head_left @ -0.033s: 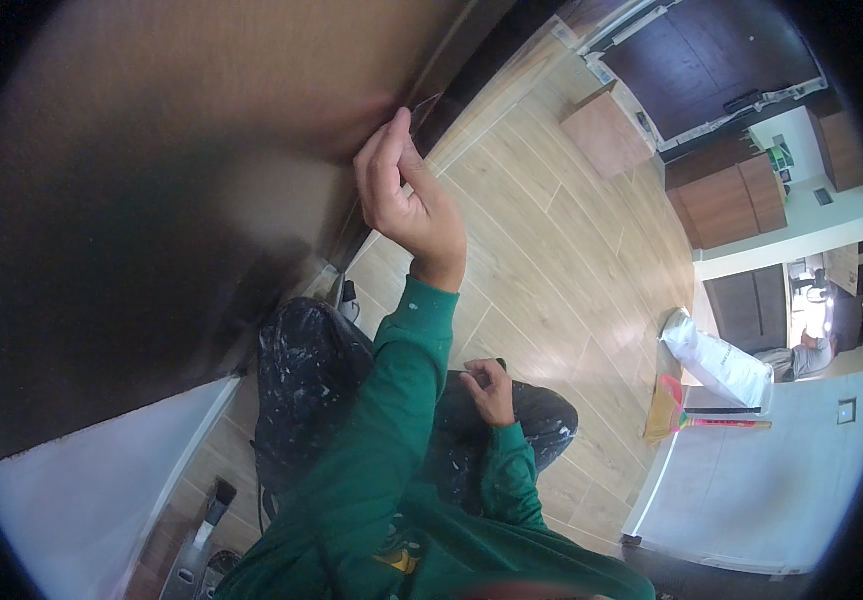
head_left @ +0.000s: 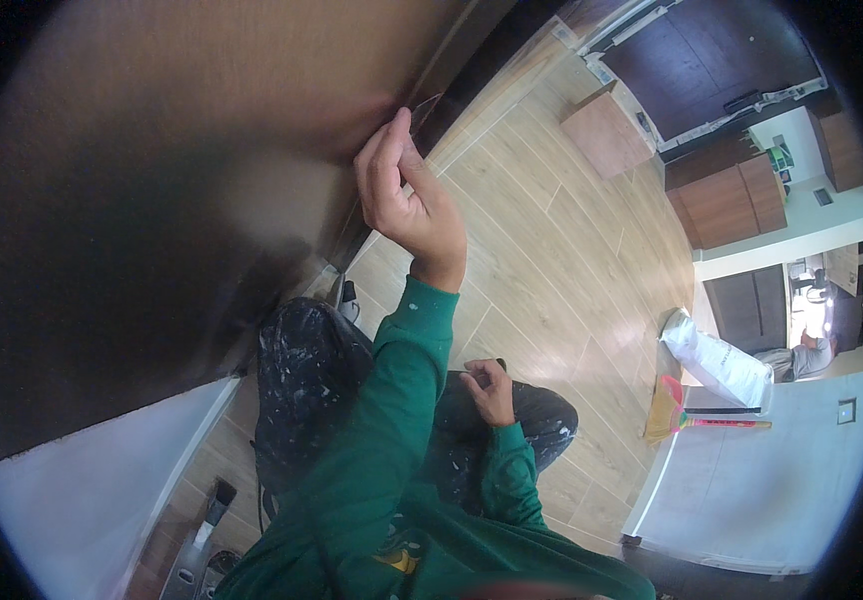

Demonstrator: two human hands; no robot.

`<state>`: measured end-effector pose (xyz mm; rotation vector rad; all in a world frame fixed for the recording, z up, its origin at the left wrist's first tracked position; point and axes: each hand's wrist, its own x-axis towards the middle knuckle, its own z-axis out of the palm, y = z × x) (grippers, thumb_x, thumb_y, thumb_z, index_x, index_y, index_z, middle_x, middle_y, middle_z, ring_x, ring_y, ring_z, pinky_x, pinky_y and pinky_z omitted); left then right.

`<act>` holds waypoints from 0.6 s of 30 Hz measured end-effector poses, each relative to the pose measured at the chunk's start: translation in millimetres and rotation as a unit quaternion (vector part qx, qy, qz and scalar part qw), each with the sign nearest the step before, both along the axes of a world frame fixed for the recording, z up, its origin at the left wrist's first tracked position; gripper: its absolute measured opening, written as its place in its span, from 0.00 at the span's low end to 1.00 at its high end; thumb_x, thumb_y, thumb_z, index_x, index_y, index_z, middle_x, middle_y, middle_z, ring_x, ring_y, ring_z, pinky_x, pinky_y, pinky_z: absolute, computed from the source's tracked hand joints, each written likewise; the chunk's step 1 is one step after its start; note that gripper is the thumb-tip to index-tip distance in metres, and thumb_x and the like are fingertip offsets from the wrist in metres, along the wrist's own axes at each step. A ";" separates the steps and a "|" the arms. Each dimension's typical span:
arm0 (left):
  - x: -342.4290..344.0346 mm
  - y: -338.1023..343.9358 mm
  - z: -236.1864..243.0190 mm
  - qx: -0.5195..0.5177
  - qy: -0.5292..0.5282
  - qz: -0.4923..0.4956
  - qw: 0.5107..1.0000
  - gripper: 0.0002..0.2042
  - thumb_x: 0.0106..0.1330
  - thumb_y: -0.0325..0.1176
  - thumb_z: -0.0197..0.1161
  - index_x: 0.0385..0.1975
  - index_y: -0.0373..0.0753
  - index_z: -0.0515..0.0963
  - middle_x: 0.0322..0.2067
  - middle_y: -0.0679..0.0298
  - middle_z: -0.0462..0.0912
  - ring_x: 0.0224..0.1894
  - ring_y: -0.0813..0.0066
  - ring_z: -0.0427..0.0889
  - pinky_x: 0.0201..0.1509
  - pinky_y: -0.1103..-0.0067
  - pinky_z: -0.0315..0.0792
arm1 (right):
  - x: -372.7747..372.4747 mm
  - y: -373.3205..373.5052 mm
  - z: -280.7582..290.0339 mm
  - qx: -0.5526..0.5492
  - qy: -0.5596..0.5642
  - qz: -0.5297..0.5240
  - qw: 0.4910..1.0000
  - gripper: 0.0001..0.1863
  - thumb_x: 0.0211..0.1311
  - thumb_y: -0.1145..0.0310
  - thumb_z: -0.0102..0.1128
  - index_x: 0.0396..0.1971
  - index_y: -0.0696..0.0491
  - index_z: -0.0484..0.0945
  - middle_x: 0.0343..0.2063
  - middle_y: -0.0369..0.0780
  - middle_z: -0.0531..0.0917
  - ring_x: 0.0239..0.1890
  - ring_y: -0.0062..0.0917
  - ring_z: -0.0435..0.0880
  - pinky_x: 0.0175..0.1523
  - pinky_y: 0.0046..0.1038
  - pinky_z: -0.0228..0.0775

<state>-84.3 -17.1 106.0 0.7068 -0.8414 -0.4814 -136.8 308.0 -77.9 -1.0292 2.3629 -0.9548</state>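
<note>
My left hand reaches up to the edge of a large dark brown panel, with its fingers pinched together at the panel's rim. A thin pale line shows just past the fingertips, and what they hold is too small to make out. My right hand rests low over my right thigh with curled fingers. Something small and dark shows at its fingertips, but its kind cannot be told. Dark trousers spattered with white cover my bent legs.
A brush and a grey metal tool lie at lower left. Across the wood-look tiles are a wooden box, a white sack and a broom. Another person is beyond a doorway at right.
</note>
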 end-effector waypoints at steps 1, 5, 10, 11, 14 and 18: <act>0.7 0.1 0.1 0.006 -0.005 -0.004 1.000 0.13 0.72 0.15 0.59 0.52 0.33 0.84 0.45 0.57 0.85 0.47 0.65 0.85 0.47 0.73 0.82 | 0.7 0.0 -0.3 -0.008 -0.009 -0.006 1.000 0.13 0.61 0.73 0.74 0.44 0.57 0.84 0.37 0.40 0.85 0.34 0.25 0.83 0.43 0.28 0.77; 0.7 -0.5 2.3 -0.003 -0.002 -0.002 1.000 0.13 0.73 0.15 0.58 0.52 0.33 0.84 0.45 0.56 0.85 0.47 0.65 0.85 0.47 0.73 0.82 | -1.6 -0.7 -3.1 -0.007 0.003 0.005 1.000 0.13 0.61 0.73 0.74 0.44 0.58 0.84 0.38 0.40 0.85 0.35 0.25 0.84 0.44 0.28 0.78; 1.0 -1.0 2.5 0.001 -0.017 0.004 1.000 0.13 0.73 0.15 0.57 0.52 0.32 0.84 0.45 0.56 0.84 0.47 0.64 0.86 0.48 0.72 0.82 | -2.8 0.5 -5.2 0.001 -0.021 -0.007 1.000 0.12 0.62 0.73 0.73 0.44 0.58 0.84 0.38 0.41 0.85 0.37 0.25 0.85 0.44 0.28 0.78; 0.6 -1.3 2.5 -0.002 -0.014 0.006 1.000 0.13 0.72 0.15 0.57 0.52 0.32 0.84 0.45 0.56 0.84 0.47 0.64 0.86 0.48 0.72 0.82 | -2.6 0.6 -4.9 -0.010 -0.013 0.001 1.000 0.12 0.61 0.73 0.73 0.44 0.58 0.84 0.38 0.41 0.85 0.37 0.25 0.85 0.44 0.28 0.78; -1.3 -1.8 2.5 0.000 -0.003 0.007 1.000 0.14 0.72 0.15 0.57 0.52 0.32 0.84 0.45 0.55 0.84 0.47 0.63 0.86 0.49 0.72 0.82 | -1.6 0.5 -3.2 -0.011 -0.007 -0.003 1.000 0.12 0.61 0.74 0.73 0.44 0.58 0.84 0.37 0.41 0.85 0.37 0.26 0.85 0.45 0.28 0.78; -3.0 -1.0 2.9 -0.004 0.020 -0.001 1.000 0.14 0.72 0.15 0.58 0.51 0.33 0.84 0.45 0.56 0.84 0.47 0.62 0.86 0.49 0.72 0.83 | -1.0 0.2 -0.7 -0.006 -0.004 -0.002 1.000 0.12 0.60 0.74 0.73 0.43 0.58 0.84 0.37 0.41 0.85 0.37 0.25 0.85 0.44 0.28 0.78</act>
